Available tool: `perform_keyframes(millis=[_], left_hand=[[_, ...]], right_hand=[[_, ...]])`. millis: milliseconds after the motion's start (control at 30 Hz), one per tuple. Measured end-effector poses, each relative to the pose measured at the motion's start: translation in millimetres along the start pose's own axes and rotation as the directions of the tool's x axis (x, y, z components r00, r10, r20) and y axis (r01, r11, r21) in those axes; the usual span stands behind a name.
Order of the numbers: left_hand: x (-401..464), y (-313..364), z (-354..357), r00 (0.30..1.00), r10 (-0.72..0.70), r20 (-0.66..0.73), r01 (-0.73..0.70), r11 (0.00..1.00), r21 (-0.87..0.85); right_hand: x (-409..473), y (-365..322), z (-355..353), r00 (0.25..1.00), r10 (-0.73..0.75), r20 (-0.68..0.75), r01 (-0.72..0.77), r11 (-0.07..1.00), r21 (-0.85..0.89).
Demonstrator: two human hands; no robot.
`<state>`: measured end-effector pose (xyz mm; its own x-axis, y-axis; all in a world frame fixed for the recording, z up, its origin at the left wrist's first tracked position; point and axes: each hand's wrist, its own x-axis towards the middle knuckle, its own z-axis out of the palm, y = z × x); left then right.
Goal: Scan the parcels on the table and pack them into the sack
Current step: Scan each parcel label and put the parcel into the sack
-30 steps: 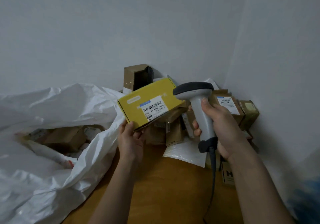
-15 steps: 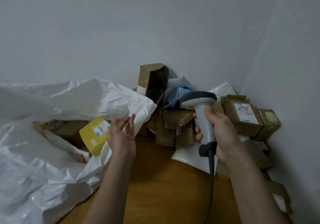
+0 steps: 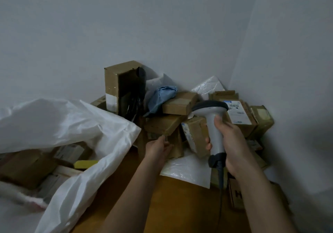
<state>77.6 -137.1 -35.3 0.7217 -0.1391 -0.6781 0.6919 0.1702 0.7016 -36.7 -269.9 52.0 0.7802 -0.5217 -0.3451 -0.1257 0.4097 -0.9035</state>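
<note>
My right hand (image 3: 232, 142) grips the handle of a grey barcode scanner (image 3: 211, 117), its head pointing left over the pile. My left hand (image 3: 157, 147) reaches with fingers extended to the lower corner of a flat brown box (image 3: 162, 124) in the heap of cardboard parcels (image 3: 180, 104) in the table's far corner; it holds nothing. The white sack (image 3: 75, 124) lies open on the left. Inside it lie several brown boxes and the yellow box (image 3: 85, 164), of which only an edge shows.
A tall brown box (image 3: 113, 86) with a dark open side stands at the back. A blue bag (image 3: 160, 95) and white mailers (image 3: 189, 169) lie among the boxes. Labelled boxes (image 3: 237, 113) fill the right corner by the wall. The wooden table (image 3: 162, 205) shows between my arms.
The yellow box went from my left hand into the sack. My left hand then moved right from the sack's rim to the brown boxes. The scanner stayed in my right hand.
</note>
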Motion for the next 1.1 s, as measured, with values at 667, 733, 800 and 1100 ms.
perform_keyframes(millis=[667,733,800,1100], left_hand=[[53,-2,12,0.989,-0.105,-0.104,0.09,0.986,-0.144],[28,-14,6,0.996,-0.072,-0.051,0.066,0.992,-0.108],[7,-23,1,0.999,-0.02,-0.024,0.018,0.995,-0.096],[-60,-42,-8,0.668,0.734,0.126,-0.667,0.514,0.54]], right_hand=[[46,4,-25,0.996,0.029,-0.087,-0.032,0.999,-0.027],[36,1,-25,0.996,0.022,-0.088,-0.024,0.999,-0.024],[25,-2,-26,0.997,0.008,-0.083,-0.009,1.0,-0.008],[-16,13,-51,0.985,-0.032,-0.17,0.026,0.999,-0.038]])
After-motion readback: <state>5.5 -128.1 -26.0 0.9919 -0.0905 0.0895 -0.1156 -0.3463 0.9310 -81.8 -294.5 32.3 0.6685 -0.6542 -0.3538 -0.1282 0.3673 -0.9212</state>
